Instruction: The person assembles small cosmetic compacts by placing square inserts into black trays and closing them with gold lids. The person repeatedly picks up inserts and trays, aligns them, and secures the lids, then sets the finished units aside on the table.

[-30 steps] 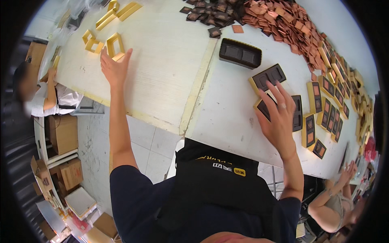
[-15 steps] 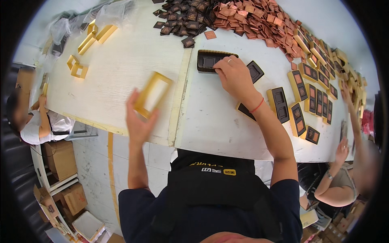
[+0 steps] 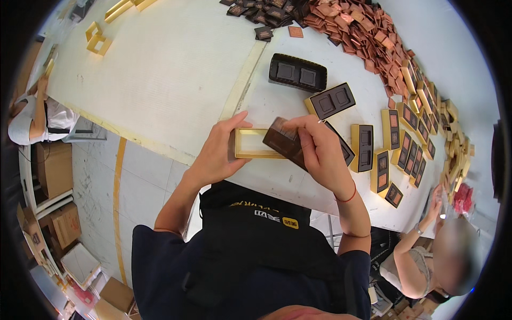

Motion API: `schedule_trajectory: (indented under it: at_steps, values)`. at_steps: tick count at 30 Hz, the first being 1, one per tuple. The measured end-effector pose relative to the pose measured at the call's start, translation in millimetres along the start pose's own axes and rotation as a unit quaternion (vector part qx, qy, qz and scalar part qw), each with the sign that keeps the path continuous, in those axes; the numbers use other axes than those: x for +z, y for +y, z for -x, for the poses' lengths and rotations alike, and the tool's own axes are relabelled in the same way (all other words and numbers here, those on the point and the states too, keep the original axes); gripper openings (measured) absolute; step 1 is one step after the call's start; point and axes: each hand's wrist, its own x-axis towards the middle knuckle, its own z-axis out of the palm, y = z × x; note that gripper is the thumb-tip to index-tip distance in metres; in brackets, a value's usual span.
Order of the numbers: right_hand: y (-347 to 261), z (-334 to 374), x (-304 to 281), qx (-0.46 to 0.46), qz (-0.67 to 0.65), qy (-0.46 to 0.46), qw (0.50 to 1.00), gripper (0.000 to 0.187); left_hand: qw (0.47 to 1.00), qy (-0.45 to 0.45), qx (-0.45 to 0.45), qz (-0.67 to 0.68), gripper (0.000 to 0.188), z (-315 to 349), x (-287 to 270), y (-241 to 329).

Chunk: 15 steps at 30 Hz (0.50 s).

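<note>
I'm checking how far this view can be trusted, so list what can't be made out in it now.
Head view, all of these:
Right end of the gold frame: hidden behind the dark tray.
That tray's far face: turned away from the camera.
Left part of the dark-lined box: covered by the right hand.
Far side of the dark squares: cut off by the top edge.
Print on the copper-coloured squares: too small.

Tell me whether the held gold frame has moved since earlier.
Yes, rightward: the gold frame has gone from left of the table seam to its right.

Dark tray (image 3: pixel 281 141) in right hand (image 3: pixel 323 153)
</note>
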Motion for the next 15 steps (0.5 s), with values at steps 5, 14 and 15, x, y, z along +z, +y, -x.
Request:
schedule_trajectory:
  at_steps: [5, 14, 15]
  values:
    - [3, -6, 1, 0.059, 0.047, -0.101, 0.992, 0.02, 1.0, 0.017, 0.013, -0.009, 0.098, 0, 1, -1]
    - [13, -33, 55, -0.08, 0.134, 0.109, 0.982, 0.021, 0.996, 0.006, 0.084, -0.017, 0.089, -2, 2, -4]
    - [19, -30, 58, -0.069, 0.101, 0.117, 0.986, 0.021, 0.996, 0.0, 0.09, -0.02, 0.089, -3, 1, -4]
